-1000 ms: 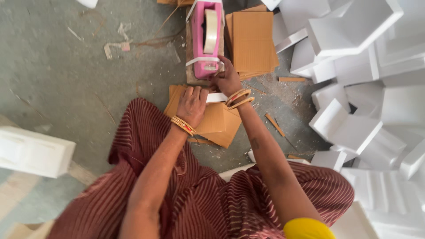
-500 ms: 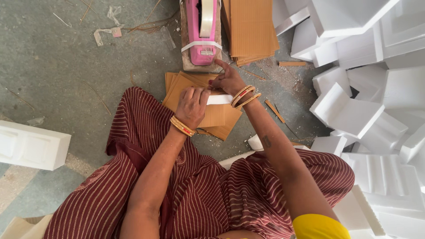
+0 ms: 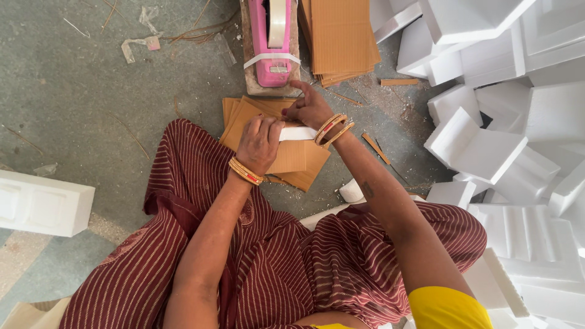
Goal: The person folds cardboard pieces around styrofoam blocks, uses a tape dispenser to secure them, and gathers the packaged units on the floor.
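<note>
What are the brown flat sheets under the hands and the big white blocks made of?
The brown flat sheets look like corrugated cardboard: matte, with fine ribbed lines. The white blocks look like foam packing, probably polystyrene: chalky, moulded with steps. The left hand presses on the sheets.

The tape dispenser stands on a block on the floor, with a cardboard stack just to its right. Nearer the person, loose cardboard sheets lie under both hands. Foam pieces pile up at the right; 1 foam block lies far left.
</note>
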